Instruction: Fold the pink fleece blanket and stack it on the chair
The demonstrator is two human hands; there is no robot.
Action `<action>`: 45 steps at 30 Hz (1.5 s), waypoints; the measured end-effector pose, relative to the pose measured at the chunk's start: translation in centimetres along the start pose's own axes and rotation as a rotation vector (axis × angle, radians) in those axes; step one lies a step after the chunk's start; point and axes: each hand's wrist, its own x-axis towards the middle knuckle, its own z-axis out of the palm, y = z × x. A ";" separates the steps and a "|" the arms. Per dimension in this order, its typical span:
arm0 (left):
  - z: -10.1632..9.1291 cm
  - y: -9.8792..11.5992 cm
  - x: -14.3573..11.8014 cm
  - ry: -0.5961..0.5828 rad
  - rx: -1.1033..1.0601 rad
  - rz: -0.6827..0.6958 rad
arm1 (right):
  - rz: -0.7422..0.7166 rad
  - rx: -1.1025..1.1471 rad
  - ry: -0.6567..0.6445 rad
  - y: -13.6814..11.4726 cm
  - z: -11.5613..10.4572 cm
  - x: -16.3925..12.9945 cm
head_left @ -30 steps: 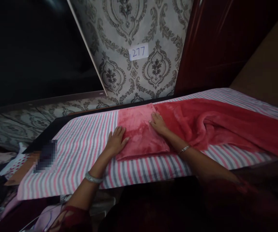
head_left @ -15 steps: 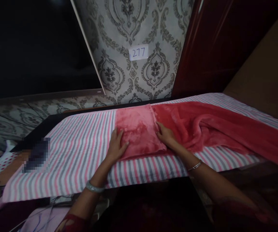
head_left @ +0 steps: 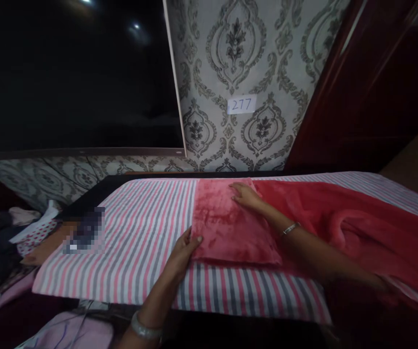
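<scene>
We saw the left hand (head_left: 184,248) resting at the near left corner of the folded red blanket (head_left: 230,228), its fingers close together along the edge and the thumb lying on top of the fabric, so the corner sat lightly pinched between thumb and fingers. Whether the fingers reached under the fold we could not tell. A pale bangle (head_left: 144,330) circled that wrist, close to the bottom of the view.

The right hand (head_left: 245,194) lay flat and open on the far right part of the fold, palm down, fingers stretched toward the far edge and gripping nothing. A thin bracelet (head_left: 290,228) showed on its wrist.

Between the two hands the blanket formed a smooth, plush rectangle, lighter pink-red on top. To the right of the right hand, the rest of the blanket spread away in a deeper red, rumpled in soft ridges. Everything lay on a pink, grey and white striped sheet (head_left: 139,232), bare to the left of the left hand. Beyond the right hand stood a patterned wall (head_left: 212,72) carrying a small label (head_left: 241,104) reading 277.
</scene>
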 end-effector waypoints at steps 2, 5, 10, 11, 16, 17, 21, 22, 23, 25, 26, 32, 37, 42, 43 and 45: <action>0.0 -0.2 -0.2 0.019 0.012 0.016 | 0.016 -0.017 -0.024 0.7 0.3 2.4; -0.2 -0.5 -0.5 0.041 0.039 0.011 | 0.054 -0.053 -0.096 2.0 0.3 4.9; -1.0 -1.3 0.1 0.026 0.152 -0.013 | 0.091 -0.094 -0.268 3.7 0.4 6.9; -1.1 -1.5 0.3 0.035 0.191 -0.004 | 0.095 -0.099 -0.299 3.9 0.4 7.3; 0.2 -1.9 0.7 0.170 0.532 0.217 | 0.123 -0.130 -0.380 4.6 0.3 9.1; 0.9 -1.7 0.6 0.189 0.624 0.282 | 0.127 -0.133 -0.383 4.6 0.3 9.4; 4.2 -0.2 0.4 0.121 0.788 0.508 | 0.110 -0.106 -0.374 4.7 0.0 9.7; 4.8 0.1 0.4 0.084 0.779 0.525 | 0.101 -0.095 -0.364 4.7 0.0 9.5; 5.3 0.5 0.4 0.056 0.764 0.519 | 0.087 -0.085 -0.352 4.7 0.0 9.2; 5.7 0.9 0.4 0.054 0.729 0.448 | 0.047 -0.068 -0.320 5.1 0.1 8.3; 5.7 1.0 0.4 0.079 0.700 0.399 | 0.022 -0.050 -0.288 5.5 0.2 7.7; 4.1 2.8 -0.6 0.163 0.354 0.301 | 0.031 0.250 0.175 7.8 -0.2 7.0; 1.2 8.1 -2.7 0.264 0.149 0.425 | 0.022 0.283 0.299 -0.1 -4.2 9.7; -6.1 13.6 -5.4 0.476 0.135 0.568 | -0.107 0.224 0.201 -12.7 -2.7 14.5; -8.0 14.1 -5.7 0.532 0.149 0.570 | -0.112 0.203 0.181 -14.7 -1.4 15.3; -11.8 13.9 -6.1 0.653 0.193 0.548 | -0.103 0.132 0.098 -17.8 1.9 16.1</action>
